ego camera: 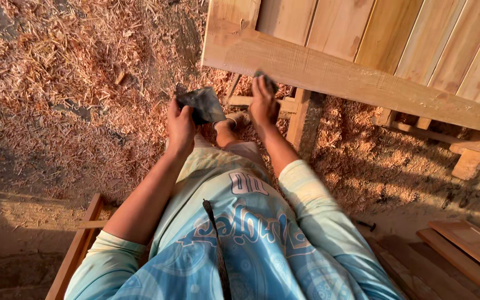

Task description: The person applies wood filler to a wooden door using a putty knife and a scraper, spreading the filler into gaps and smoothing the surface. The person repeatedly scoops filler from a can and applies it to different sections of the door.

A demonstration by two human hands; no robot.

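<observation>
Sawdust-strewn ground frames sanding work: right hand [263, 101] presses sandpaper pad [266, 79] against plank [351, 78], left hand [180, 126] clutching spare sheet [202, 104]; further rubbing seems due.

Shaving-strewn dirt floor [68, 83], stacked planks [462, 250], warm low sunlight.

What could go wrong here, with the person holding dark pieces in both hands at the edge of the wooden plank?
1. The right hand presses a small dark pad on the rough edge of the long wooden plank; bare fingers may pick up splinters.
2. The left hand grips a dark folded sheet loosely off the work; it might drop.
3. Loose wood shavings cover the ground, so footing may slip.
</observation>
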